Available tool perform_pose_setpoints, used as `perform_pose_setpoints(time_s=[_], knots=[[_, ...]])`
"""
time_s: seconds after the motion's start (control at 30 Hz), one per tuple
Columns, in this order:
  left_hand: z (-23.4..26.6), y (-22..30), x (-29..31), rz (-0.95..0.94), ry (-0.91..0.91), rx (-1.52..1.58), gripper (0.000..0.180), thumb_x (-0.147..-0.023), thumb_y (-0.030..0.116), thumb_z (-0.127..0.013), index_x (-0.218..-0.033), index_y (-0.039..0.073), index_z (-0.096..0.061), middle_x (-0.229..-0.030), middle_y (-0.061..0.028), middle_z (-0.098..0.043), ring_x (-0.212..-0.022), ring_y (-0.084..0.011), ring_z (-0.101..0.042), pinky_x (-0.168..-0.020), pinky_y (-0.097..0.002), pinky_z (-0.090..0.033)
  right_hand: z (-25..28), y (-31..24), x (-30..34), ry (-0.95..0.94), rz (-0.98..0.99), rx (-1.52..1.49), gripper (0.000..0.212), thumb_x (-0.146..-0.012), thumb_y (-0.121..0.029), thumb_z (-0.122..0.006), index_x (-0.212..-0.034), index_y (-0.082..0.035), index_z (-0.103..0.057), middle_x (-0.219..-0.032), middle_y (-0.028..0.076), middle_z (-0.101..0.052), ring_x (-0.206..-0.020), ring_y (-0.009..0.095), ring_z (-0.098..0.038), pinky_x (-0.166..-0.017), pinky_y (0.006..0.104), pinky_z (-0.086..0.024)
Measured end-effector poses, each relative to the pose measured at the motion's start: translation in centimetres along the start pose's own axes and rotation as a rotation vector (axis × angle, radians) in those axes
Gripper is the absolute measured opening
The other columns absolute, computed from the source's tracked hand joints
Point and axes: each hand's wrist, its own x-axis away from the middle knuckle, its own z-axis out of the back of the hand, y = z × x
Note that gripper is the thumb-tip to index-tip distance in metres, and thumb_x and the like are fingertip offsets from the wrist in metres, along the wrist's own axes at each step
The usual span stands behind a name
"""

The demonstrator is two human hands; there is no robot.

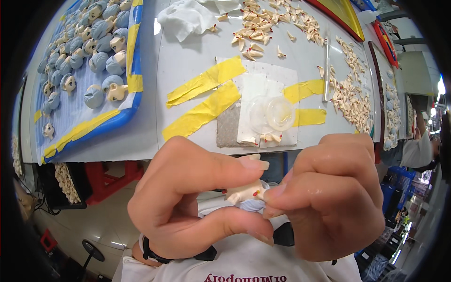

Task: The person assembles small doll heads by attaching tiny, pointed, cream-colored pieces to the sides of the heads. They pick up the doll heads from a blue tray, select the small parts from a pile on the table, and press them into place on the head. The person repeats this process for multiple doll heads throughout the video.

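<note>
Between the thumb and index finger of my left hand (183, 188) is a small doll head (246, 193) with a cream face part and blue-grey hair, held low in front of the table edge. Small red spots show on its cream surface. My right hand (333, 197) is closed, its thumb and index fingertips pinching the head's right side. Whether a separate small piece sits in that pinch is hidden. On the table just beyond, a clear round shallow dish (280, 114) rests on a white pad, with a few cream pointed pieces (271, 137) with red tips at its near side.
At the left stands a blue-rimmed tray (134, 101) of doll heads. Piles of cream pointed pieces (256, 26) lie at the back and right (350, 101). Yellow tape strips (202, 110) flank the pad. White tissue (185, 19) and a slim clear tube (326, 70) lie nearby.
</note>
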Motion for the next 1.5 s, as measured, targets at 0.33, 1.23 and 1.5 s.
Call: perform_pose_setpoints(time_s=[0.33,1.23,1.5], knots=[[-0.5,0.1,-1.1,-0.309,0.006,-0.351,0.043,-0.067,0.025,-0.075,-0.096,-0.002,-0.056,-0.084,-0.0133,-0.055,-0.072,-0.0224,-0.056,-0.061,-0.0290,-0.046,2.2,1.5,-0.4,-0.184,-0.079,-0.444,0.039,-0.070,-0.009,-0.072,-0.102,0.001,-0.052,-0.093,0.011,-0.055,-0.077,0.017,-0.054,-0.068,0.0280,-0.045],[14.8,1.3,-4.6,0.281,0.207,-1.337,0.033,-0.087,0.013,-0.051,-0.118,0.004,-0.048,-0.121,-0.0112,-0.044,-0.114,-0.0238,-0.042,-0.088,-0.0311,-0.038,12.1,17.0,0.3,0.116,-0.359,0.222,0.022,-0.068,-0.004,-0.059,-0.090,-0.002,-0.059,-0.085,0.010,-0.058,-0.073,0.019,-0.054,-0.066,0.0282,-0.043],[13.3,1.5,-5.4,0.101,0.076,-1.295,0.030,-0.073,-0.008,-0.053,-0.101,0.005,-0.053,-0.114,-0.0097,-0.046,-0.100,-0.0210,-0.049,-0.071,-0.0289,-0.043,10.5,16.8,-1.5,0.006,-0.364,0.282,0.014,-0.067,-0.005,-0.061,-0.079,-0.001,-0.056,-0.071,0.006,-0.054,-0.064,0.016,-0.050,-0.060,0.0275,-0.040]])
